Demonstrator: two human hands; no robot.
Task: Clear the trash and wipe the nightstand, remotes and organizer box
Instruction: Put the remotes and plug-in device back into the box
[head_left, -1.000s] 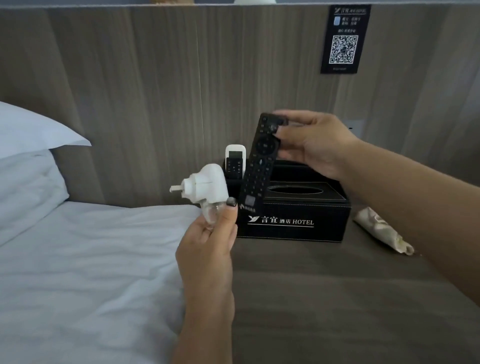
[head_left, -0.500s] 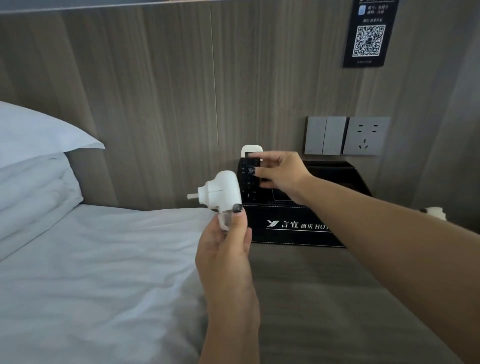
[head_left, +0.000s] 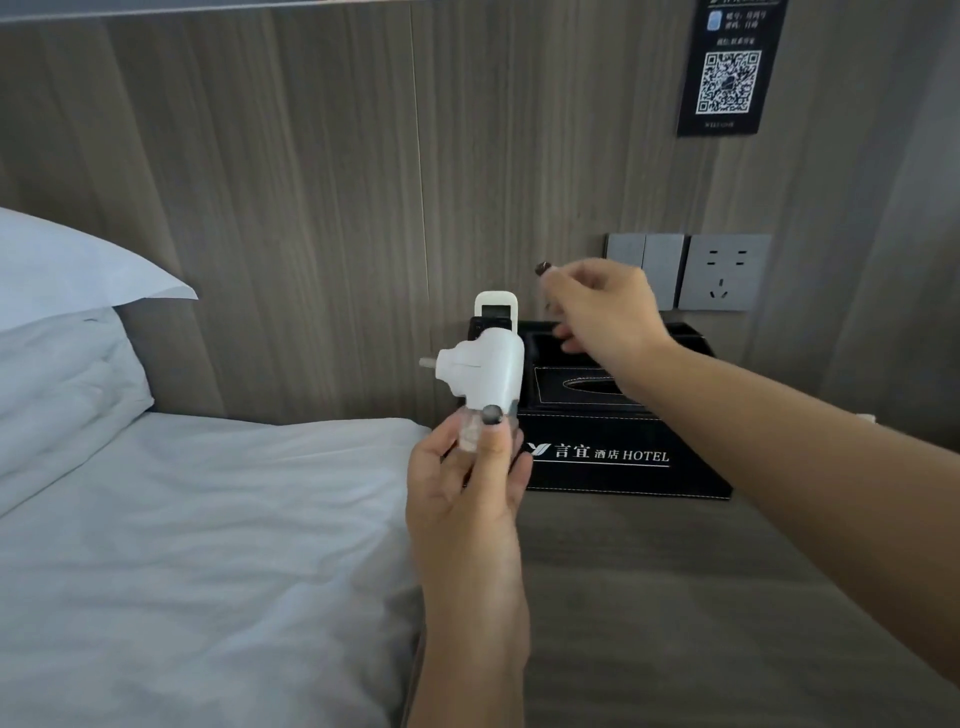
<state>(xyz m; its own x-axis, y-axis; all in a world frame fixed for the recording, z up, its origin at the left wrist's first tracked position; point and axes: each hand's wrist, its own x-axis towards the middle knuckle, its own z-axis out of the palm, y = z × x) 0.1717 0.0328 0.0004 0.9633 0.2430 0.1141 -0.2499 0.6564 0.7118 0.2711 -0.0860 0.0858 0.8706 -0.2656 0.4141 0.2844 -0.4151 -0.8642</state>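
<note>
While the head camera looked down over the bedside, the left hand (head_left: 467, 499) gripped a white plastic plug-in vaporiser with a clear bottle at its base (head_left: 480, 376), thumb pressed on the bottle, prongs pointing left, held in the air in front of the near-left corner of the black leather organizer box with white hotel lettering (head_left: 623, 452). That box sat at the far side of the grey wood-grain nightstand (head_left: 675, 597), against the wall. A white remote with a small screen (head_left: 496, 309) and a black remote (head_left: 478, 327) just beside it stood upright in its far-left slot. The right hand (head_left: 597, 306) hovered above the box's far compartments, fingers loosely curled and holding nothing, its forearm crossing over the box. Grey wall switches and a socket (head_left: 685, 270) lay just behind it. A careless reach could likely knock the upright remotes over, and the vaporiser's bottle might slip from a grip that rested mainly on smooth plastic.
</note>
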